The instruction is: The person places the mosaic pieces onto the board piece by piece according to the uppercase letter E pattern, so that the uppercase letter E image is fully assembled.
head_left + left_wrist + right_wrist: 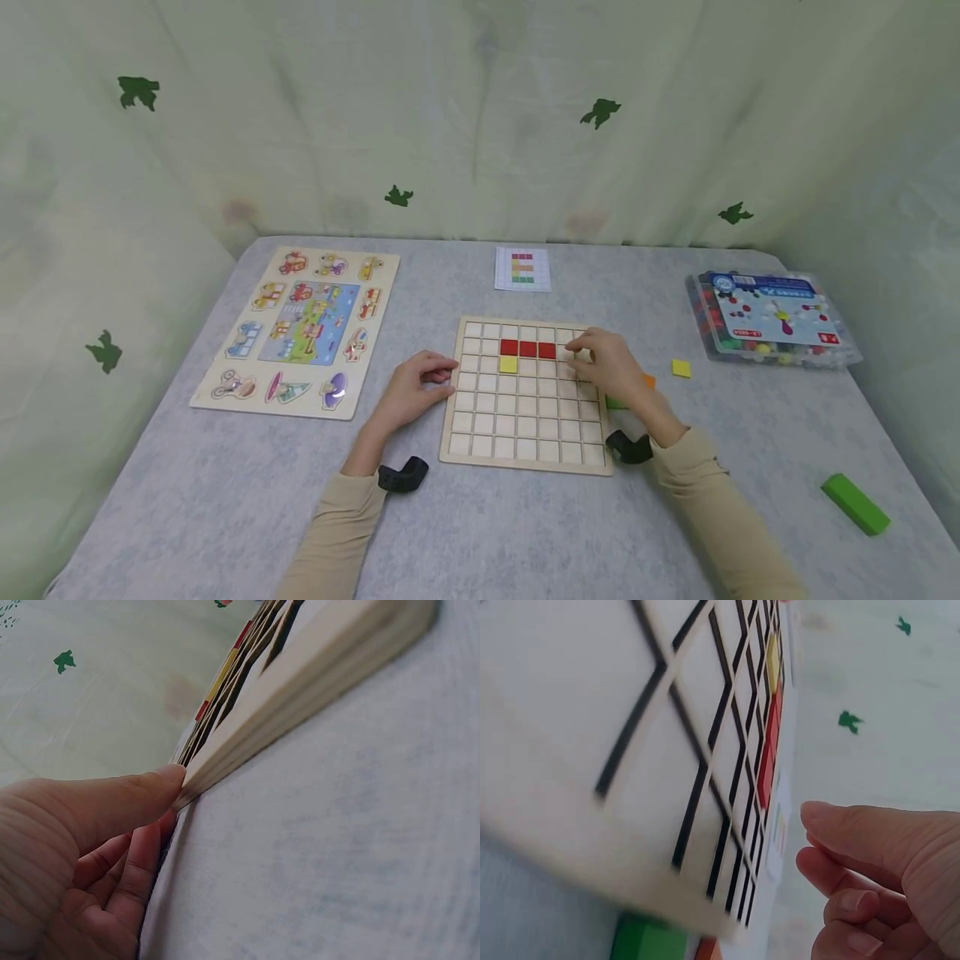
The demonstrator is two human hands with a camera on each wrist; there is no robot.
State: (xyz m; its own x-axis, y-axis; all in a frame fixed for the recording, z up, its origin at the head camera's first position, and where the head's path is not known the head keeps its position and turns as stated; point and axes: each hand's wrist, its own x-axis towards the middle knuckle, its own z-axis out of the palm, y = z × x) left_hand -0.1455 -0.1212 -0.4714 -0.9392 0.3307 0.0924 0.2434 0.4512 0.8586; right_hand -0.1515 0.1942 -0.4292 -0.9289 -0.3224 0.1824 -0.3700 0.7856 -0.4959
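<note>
A wooden grid board (517,427) lies mid-table. Three red square tiles (528,349) form a row on it, with a yellow square tile (507,364) under the leftmost one. At the board's left edge, my left hand (411,387) rests its thumb and fingertips against the rim; the left wrist view shows the thumb (154,791) touching the side. Over the upper right squares hovers my right hand (611,367). Its thumb and forefinger stand slightly apart with nothing between them, the other fingers loosely curled in the right wrist view. Green (651,939) and orange pieces (648,381) are partly hidden beside the board.
Behind the board lies a printed pattern card (534,268). A picture puzzle board (300,392) sits left. To the right are a loose yellow tile (681,368), a clear box of coloured parts (776,317) and a green block (855,503).
</note>
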